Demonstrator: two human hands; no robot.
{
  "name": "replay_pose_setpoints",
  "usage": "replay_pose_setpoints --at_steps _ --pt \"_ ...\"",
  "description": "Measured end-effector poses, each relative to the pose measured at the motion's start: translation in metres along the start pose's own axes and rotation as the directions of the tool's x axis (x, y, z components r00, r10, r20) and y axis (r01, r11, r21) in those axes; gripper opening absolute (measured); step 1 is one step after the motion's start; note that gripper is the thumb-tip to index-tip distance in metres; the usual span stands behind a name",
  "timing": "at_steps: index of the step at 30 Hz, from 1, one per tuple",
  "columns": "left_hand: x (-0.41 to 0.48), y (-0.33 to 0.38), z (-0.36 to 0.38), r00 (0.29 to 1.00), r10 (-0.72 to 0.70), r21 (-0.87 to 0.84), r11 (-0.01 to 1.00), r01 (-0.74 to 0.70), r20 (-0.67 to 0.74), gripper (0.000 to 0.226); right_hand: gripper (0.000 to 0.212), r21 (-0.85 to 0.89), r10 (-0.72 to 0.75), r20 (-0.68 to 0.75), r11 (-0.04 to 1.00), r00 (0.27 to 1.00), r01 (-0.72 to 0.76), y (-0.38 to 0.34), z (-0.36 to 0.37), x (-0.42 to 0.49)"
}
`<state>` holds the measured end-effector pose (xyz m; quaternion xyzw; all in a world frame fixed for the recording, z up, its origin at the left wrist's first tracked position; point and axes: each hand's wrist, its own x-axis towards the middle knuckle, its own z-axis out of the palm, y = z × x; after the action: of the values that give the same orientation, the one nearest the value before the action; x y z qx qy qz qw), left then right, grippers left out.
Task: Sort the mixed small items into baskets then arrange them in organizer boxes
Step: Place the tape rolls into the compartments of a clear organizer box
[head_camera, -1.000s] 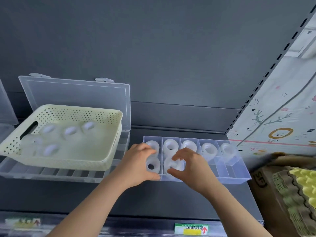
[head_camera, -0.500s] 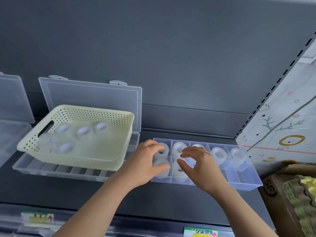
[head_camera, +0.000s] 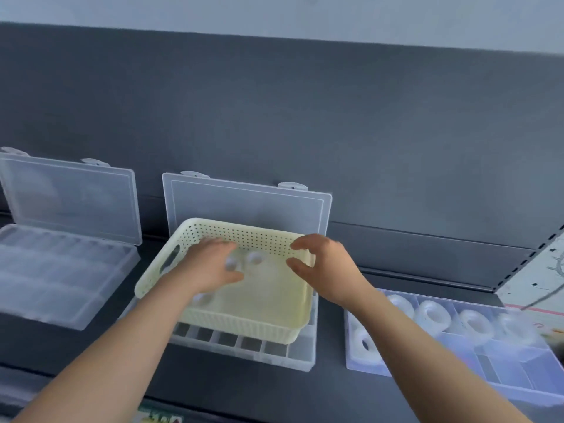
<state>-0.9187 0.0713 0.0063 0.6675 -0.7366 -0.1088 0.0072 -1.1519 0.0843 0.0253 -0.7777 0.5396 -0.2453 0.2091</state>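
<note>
Over the basket, fingers: the left hand [head_camera: 210, 267] reaches in with its fingers [head_camera: 213, 247] stretched forward and its thumb apart, closed round nothing visible. The right hand [head_camera: 325, 264] hovers with its fingers [head_camera: 305, 244] loosely curled and spread, grasping nothing.
Task item: three translucent white tape rolls sit inside the pale yellow perforated plastic basket [head_camera: 244, 326]. Two are at the far side [head_camera: 254, 258] and one is nearer the front [head_camera: 203, 297], partly under the left wrist.
Governing relation: the far rolls lie just ahead of and below the left thumb. They lie well to the left of the right hand, which is above the basket's right wall. In my judgement the left hand is the nearer hand for the next pick.
Roll axis: the bores appear to face upward, but blur prevents certainty.
Support: the basket rests on an open clear plastic organizer box [head_camera: 244, 346], whose lid stands upright behind it.
Destination: a blue-tinted compartment tray [head_camera: 503, 370] lies to the right, apart from the basket. It holds further rolls [head_camera: 433, 314] in its far row, and its near right cells are unfilled.
Surroundings: a second clear organizer box [head_camera: 61, 270] stands open at the left, and all items rest on a dark grey shelf [head_camera: 335, 389].
Progress: filling is partly done, by my estimate.
</note>
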Motion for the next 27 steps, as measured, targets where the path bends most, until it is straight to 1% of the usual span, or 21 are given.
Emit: replay_pose_setpoints --at_steps 2,5,7,11,14,16,18,20,23,25,27 --pt "0.006 -0.012 0.004 0.999 0.009 -0.007 1.000 -0.009 0.036 0.064 0.041 -0.022 0.051 0.068 0.998 0.996 -0.050 -0.009 0.016 0.017" --pt "0.008 -0.024 0.005 0.998 0.030 -0.105 0.994 -0.024 0.058 0.059 0.052 -0.084 0.121 0.136 0.990 0.983 -0.110 -0.018 0.038 0.038" --pt "0.007 -0.031 0.005 0.998 0.041 -0.193 0.981 -0.032 0.039 0.056 0.057 -0.153 0.181 0.166 0.976 0.969 -0.156 -0.022 0.051 0.049" --pt "-0.001 -0.049 0.002 0.998 -0.001 -0.415 0.910 -0.026 -0.064 0.056 0.053 -0.321 0.278 0.192 0.924 0.941 -0.207 -0.032 0.072 0.063" --pt "-0.007 -0.057 0.001 0.993 -0.043 -0.507 0.861 -0.020 -0.112 0.057 0.048 -0.367 0.301 0.150 0.901 0.942 -0.230 -0.037 0.084 0.070" --pt "-0.010 -0.061 0.001 0.987 -0.081 -0.563 0.827 -0.011 -0.139 0.056 0.047 -0.364 0.310 0.141 0.900 0.940 -0.242 -0.040 0.086 0.071" --pt "-0.012 -0.062 -0.002 0.979 -0.121 -0.649 0.760 -0.015 -0.165 0.053 0.051 -0.288 0.320 0.129 0.918 0.939 -0.273 -0.043 0.079 0.064" --pt "-0.014 -0.054 -0.007 0.970 -0.155 -0.751 0.659 -0.042 -0.190 0.046 0.052 -0.119 0.321 0.079 0.943 0.944 -0.311 -0.045 0.066 0.050" --pt "-0.020 -0.026 -0.019 0.968 -0.169 -0.881 0.466 -0.085 -0.183 0.042 0.042 0.157 0.326 -0.048 0.936 0.944 -0.315 -0.041 0.038 0.018" --pt "-0.025 -0.002 -0.022 0.980 -0.122 -0.934 0.340 -0.110 -0.159 0.044 0.041 0.303 0.376 -0.113 0.895 0.920 -0.328 -0.031 0.017 -0.008" --pt "-0.031 0.027 -0.023 0.989 -0.027 -0.951 0.277 -0.135 -0.148 0.048 0.039 0.454 0.447 -0.145 0.823 0.883 -0.342 -0.017 -0.005 -0.036"
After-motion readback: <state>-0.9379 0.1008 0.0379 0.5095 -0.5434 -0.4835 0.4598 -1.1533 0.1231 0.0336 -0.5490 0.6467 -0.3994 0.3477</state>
